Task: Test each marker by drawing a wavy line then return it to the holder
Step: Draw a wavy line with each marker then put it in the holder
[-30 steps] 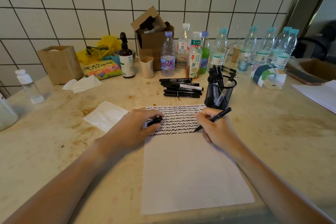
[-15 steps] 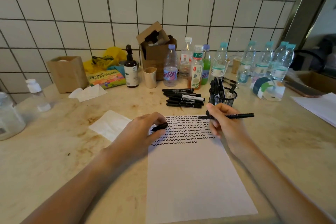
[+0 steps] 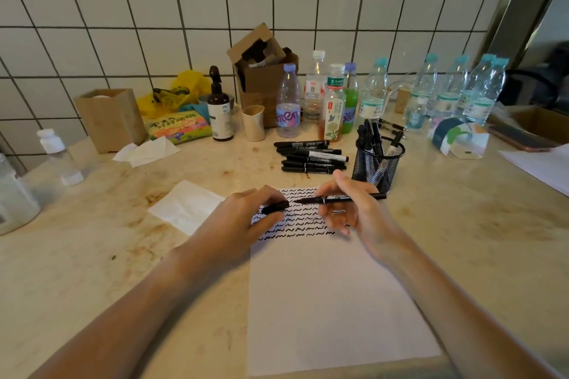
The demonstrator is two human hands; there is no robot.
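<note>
Head view: right hand (image 3: 354,209) pinches marker (image 3: 341,198) level above paper (image 3: 332,301), bare tip pointing left. Left hand (image 3: 246,218) pinches cap (image 3: 275,207), open end facing tip, just apart. Step in hand, likely recapping: line tip with cap mouth, push straight till it seats, keep ink off fingers. Then marker goes into mesh holder (image 3: 380,163), just beyond right hand; loose markers (image 3: 311,157) lie left of holder.

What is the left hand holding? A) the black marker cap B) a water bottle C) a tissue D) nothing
A: the left hand pinches the black marker cap just in front of the tip of the uncapped marker held level by the right hand over the paper.
</note>
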